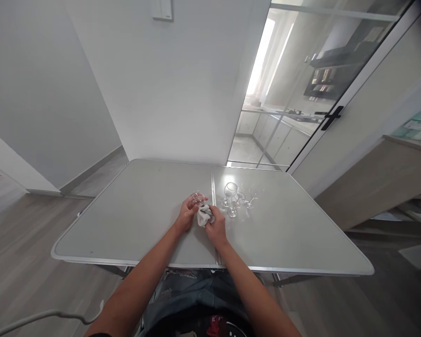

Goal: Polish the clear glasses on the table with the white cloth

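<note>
A pale wall (182, 93) stands past the far end of the metal seam (213, 182) that splits a gray table (126, 210) into 2 halves; a glazed door (284, 93) rises beyond it, to the right. Just left of the seam, the left hand (185, 214) has its fingers curled around 1 clear glass (197, 198). The right hand (216, 228), over the seam, grips a crumpled whitish cloth (204, 216) close against that glass. Right of the seam, clear stemmed glasses (230, 189) stand clustered.
</note>
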The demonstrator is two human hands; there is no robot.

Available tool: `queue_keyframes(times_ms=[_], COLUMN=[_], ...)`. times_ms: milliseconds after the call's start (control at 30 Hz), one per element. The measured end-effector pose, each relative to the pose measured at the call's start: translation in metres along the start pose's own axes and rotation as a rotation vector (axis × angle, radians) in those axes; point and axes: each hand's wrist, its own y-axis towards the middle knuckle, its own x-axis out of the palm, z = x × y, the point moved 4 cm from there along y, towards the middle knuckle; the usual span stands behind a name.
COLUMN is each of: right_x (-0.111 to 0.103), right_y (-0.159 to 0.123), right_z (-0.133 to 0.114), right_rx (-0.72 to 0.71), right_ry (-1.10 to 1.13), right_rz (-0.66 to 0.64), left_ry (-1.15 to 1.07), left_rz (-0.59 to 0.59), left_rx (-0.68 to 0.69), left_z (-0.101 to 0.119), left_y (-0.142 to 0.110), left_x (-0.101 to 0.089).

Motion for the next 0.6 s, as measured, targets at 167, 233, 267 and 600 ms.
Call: queue_keyframes(times_ms=[167, 233, 267, 600], right_x=[0.002, 0.005, 0.007, 0.009], right_y=[0.003, 0.006, 0.008, 0.006], right_z=[0.015, 0.026, 0.029, 0.023], right_rx=[0.212, 0.393, 0.462, 0.389], right_ry=[0.260, 0.513, 0.615, 0.588], right_rz=[0.062, 0.107, 0.107, -0.059], left_ry=[-0.011, -0.019, -0.020, -0.004], left_rz=[-0.037, -0.060, -0.069, -0.031], left_rx=[-0.011, -0.005, -0.003, -0.003], left_z=[-0.002, -0.002, -0.003, -0.003], left_y=[0.000, 0.001, 0.001, 0.001], left_x=[0.001, 0.002, 0.003, 0.001])
